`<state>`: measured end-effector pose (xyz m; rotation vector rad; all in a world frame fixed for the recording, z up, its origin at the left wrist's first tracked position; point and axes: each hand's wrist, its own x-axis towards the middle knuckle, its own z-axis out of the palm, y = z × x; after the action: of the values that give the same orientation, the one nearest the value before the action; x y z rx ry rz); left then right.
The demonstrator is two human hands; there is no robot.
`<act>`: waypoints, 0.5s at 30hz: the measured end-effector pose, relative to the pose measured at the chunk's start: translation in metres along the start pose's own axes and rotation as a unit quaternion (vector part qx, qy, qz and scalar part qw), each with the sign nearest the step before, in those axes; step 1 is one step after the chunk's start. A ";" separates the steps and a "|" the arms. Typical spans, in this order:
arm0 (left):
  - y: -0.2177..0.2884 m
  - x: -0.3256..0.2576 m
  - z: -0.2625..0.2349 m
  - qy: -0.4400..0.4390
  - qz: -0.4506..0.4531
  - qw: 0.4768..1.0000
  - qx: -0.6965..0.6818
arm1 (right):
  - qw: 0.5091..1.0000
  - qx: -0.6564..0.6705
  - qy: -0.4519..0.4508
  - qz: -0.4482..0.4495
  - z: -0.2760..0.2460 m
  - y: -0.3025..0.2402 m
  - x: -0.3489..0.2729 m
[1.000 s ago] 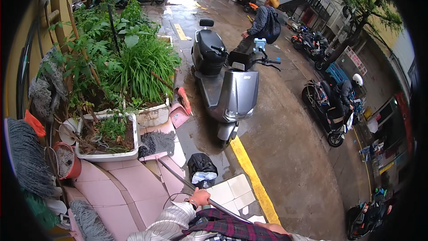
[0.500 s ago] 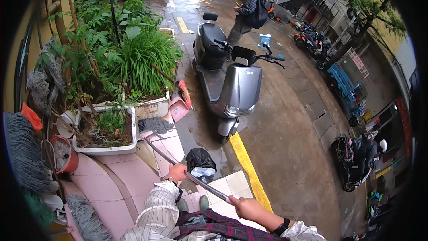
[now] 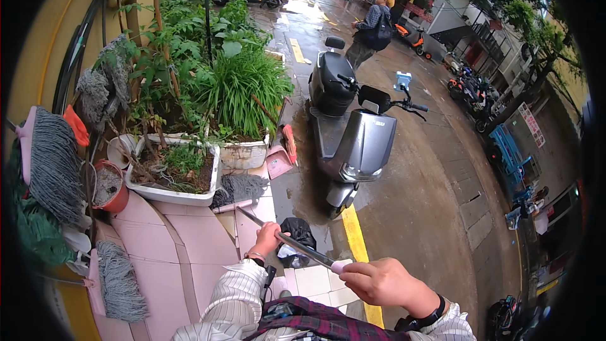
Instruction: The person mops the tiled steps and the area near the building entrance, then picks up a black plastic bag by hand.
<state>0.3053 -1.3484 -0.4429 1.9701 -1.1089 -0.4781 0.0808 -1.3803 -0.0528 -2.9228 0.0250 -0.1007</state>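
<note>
A mop pole (image 3: pixel 304 251) slants across in front of me, with a pink cap at its near end. My left hand (image 3: pixel 267 239) is closed round the pole about midway along. At the capped end my right hand (image 3: pixel 386 283) grips it, fingers wrapped over the top. Its far end reaches a mop head (image 3: pixel 238 190) of grey strands with a pink bar, lying on the pink tiles beside the planter. A black plastic bag (image 3: pixel 297 233) sits on the ground just beyond the pole, partly hidden by it.
A grey scooter (image 3: pixel 360 151) stands ahead on wet pavement. To the left are a white planter (image 3: pixel 180 197), a red bucket (image 3: pixel 112 191) and more grey mops (image 3: pixel 58 167). A pink dustpan (image 3: pixel 278 161) lies near the scooter. A person (image 3: pixel 372 30) stands behind it.
My view has turned left, so the surroundings sit farther right. The mop head's pink bar now shows on the tiles. My right hand appears higher and larger. Both hands still hold the pole.
</note>
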 end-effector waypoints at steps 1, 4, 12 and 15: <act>0.012 -0.001 0.005 0.001 -0.009 1.000 -0.019 | 1.000 -0.017 -0.005 -0.011 -0.011 0.000 -0.002; 0.031 -0.017 0.017 0.083 0.001 0.996 -0.039 | 0.995 -0.002 -0.010 -0.101 -0.036 0.006 0.002; 0.079 -0.067 0.049 0.176 0.024 0.982 -0.063 | 0.974 0.022 -0.064 -0.214 -0.080 0.015 -0.021; 0.088 -0.091 0.057 0.163 0.036 0.983 -0.076 | 0.969 0.037 -0.078 -0.232 -0.089 0.013 -0.034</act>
<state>0.1719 -1.3246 -0.4125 1.7908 -0.9041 -0.1845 0.0403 -1.4115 0.0289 -2.7913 -0.6714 0.0538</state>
